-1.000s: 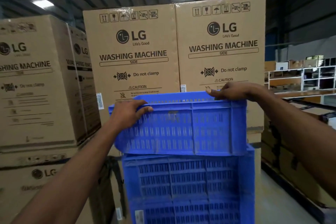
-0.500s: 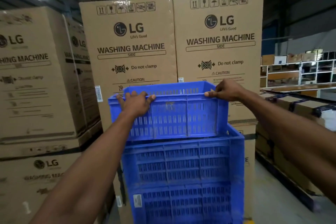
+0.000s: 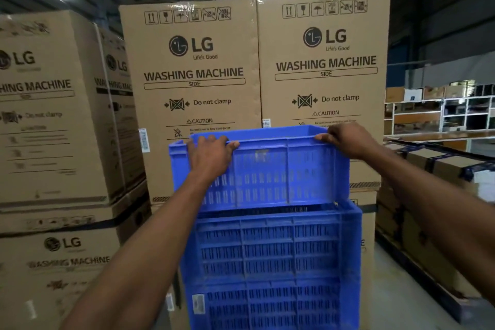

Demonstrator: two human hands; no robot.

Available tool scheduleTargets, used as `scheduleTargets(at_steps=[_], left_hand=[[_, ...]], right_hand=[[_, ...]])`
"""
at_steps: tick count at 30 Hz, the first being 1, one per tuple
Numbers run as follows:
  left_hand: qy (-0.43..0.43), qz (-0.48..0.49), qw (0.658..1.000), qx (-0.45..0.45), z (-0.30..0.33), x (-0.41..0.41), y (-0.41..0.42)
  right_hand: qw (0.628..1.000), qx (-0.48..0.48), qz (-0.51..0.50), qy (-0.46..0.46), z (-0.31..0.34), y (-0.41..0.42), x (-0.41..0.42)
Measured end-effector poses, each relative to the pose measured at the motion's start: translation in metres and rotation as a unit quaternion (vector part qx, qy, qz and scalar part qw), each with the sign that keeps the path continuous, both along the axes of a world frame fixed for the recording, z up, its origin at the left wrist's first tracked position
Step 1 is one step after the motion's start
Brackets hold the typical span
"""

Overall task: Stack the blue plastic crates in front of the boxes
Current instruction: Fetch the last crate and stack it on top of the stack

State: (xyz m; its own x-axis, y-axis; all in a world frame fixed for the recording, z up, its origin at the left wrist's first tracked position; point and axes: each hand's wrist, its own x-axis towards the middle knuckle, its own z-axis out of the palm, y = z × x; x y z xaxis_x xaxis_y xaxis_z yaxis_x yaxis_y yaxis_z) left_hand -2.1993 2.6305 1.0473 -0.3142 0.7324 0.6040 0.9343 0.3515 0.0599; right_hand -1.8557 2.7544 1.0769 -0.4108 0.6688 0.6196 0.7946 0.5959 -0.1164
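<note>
Right now, going L to R: stacked washing-machine boxes [image 3: 53, 120] fill the left side, w/ two more tall boxes [image 3: 257, 67] straight ahead. The left hand [image 3: 209, 154] holds the near rim of the top crate [image 3: 281, 174] at its left corner, fingers hooked over the edge, thumb along the rim. That blue crate sits on, or just above, the crate stack [image 3: 273, 262] below; a dark gap shows along the join, so can't tell if it's fully seated. The stack stands directly in front of the two middle boxes, close to them. The right hand [image 3: 345, 139] clasps the rim at the right corner, fingers curled over. A grip at both corners probably keeps the crate level so its base lines up w/ the rim beneath. Further right are low taped cartons [image 3: 439, 166], w/ shelving [image 3: 460, 112] behind. Judging by this, the placing step is nearly done.
</note>
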Motion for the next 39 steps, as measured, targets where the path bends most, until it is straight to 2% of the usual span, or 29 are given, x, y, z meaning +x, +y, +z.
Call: scheduleTargets(at_steps=[3,4,6,9,11,14,17,23,25,28,31,34,37,39], left_hand=[[-0.097,-0.056,0.994,-0.002,0.004,-0.053,0.000],[-0.105,-0.070,0.992,-0.013,0.007,-0.065,-0.001],[-0.083,-0.067,0.994,-0.026,0.011,-0.071,-0.004],[-0.061,-0.022,0.997,-0.049,0.007,-0.047,-0.010],[0.004,0.034,0.998,-0.048,-0.001,-0.021,-0.018],[0.100,0.061,0.992,0.050,-0.012,0.023,-0.030],[0.088,0.019,0.993,0.077,-0.012,0.039,-0.014],[0.030,-0.061,0.997,0.032,-0.014,-0.010,0.012],[0.036,-0.103,0.993,0.041,-0.008,-0.011,0.009],[0.089,-0.148,0.983,0.070,0.000,0.017,0.000],[0.124,-0.121,0.976,0.133,-0.005,0.035,-0.007],[0.141,-0.093,0.968,0.184,-0.007,0.036,-0.013],[0.161,-0.104,0.957,0.216,-0.006,0.037,-0.009],[0.149,-0.089,0.962,0.211,-0.001,0.038,0.000]], right_hand=[[0.996,0.081,-0.004,-0.036,-0.011,-0.029,-0.033],[0.993,0.103,-0.015,-0.049,-0.012,-0.034,-0.044],[0.992,0.109,-0.022,-0.055,-0.012,-0.035,-0.053],[0.998,0.057,-0.002,-0.031,-0.012,-0.012,-0.031],[0.999,0.039,0.018,-0.011,-0.017,0.005,-0.011],[0.997,0.063,0.042,0.016,-0.019,0.020,0.006],[0.995,0.088,0.046,0.005,-0.013,0.012,0.006],[0.988,0.136,-0.001,-0.070,-0.020,-0.005,-0.024],[0.988,0.145,-0.008,-0.057,-0.018,-0.004,-0.019],[0.991,0.120,-0.011,-0.050,-0.006,0.004,0.003],[0.984,0.154,-0.002,-0.088,-0.005,0.007,0.017],[0.973,0.217,0.034,-0.066,-0.019,0.002,0.023],[0.977,0.206,0.040,-0.038,-0.024,0.002,0.021],[0.983,0.181,0.024,-0.032,-0.022,0.004,0.013]])
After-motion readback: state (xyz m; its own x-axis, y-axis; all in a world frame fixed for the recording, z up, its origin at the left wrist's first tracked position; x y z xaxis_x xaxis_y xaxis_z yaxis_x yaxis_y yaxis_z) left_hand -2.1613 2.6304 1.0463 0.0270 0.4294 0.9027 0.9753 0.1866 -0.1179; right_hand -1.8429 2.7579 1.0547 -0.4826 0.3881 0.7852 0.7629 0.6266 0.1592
